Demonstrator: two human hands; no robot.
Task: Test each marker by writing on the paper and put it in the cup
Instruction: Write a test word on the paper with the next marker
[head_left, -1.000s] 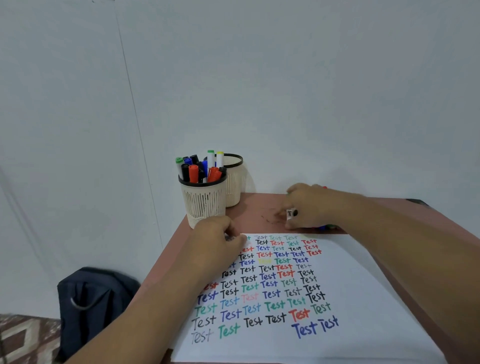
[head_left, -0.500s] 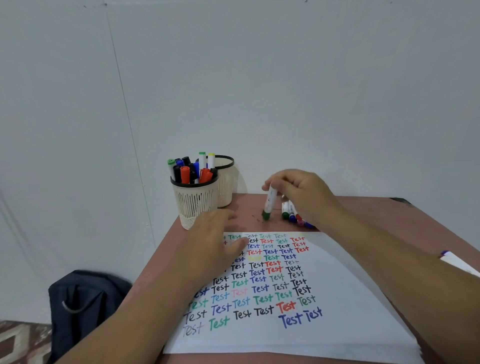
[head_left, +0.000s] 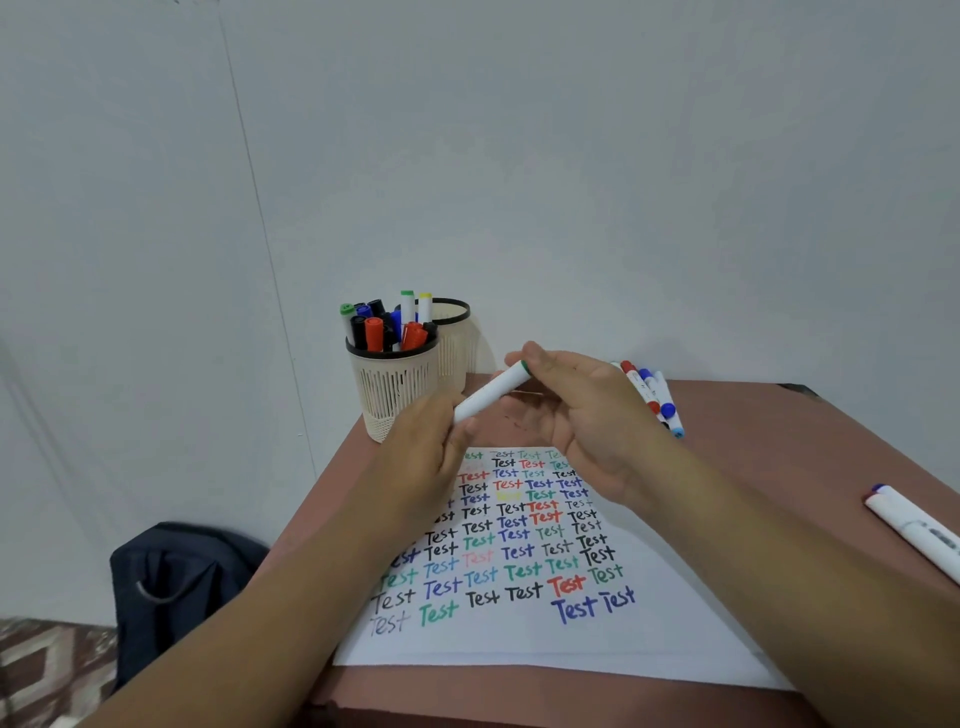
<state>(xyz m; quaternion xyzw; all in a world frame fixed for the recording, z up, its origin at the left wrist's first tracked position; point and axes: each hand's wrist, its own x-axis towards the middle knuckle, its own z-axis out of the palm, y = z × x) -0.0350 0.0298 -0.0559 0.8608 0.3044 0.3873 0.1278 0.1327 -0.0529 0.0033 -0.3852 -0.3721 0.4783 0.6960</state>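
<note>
Marker: white-barrelled marker (head_left: 491, 389) with a green end, held level above the top edge of the paper, both ends in the person's grasp.
Right hand: right hand (head_left: 582, 410) pinches the green end between thumb and fingertips, palm turned inward; likely steadying the barrel.
Left hand: left hand (head_left: 431, 447) curls round the lower end, covering it; judged to be about to pull off the cap, though the cap itself is hidden.
Paper: paper (head_left: 675, 613) lies flat on the counter (head_left: 779, 467), filled with rows of "Test" in several colours, its right part bare for more writing.
Cup: front cup (head_left: 392, 389) at 11 o'clock from the paper, crowded with markers; a second cup (head_left: 457, 332) touches it behind.
Untested markers: a small cluster (head_left: 652, 395) at 1 o'clock, within easy reach; one more marker (head_left: 914, 530) at 3 o'clock.
Off the counter: dark bag (head_left: 176, 582) on the floor at 8 o'clock.
Stage: uncapping, writing not yet begun.
</note>
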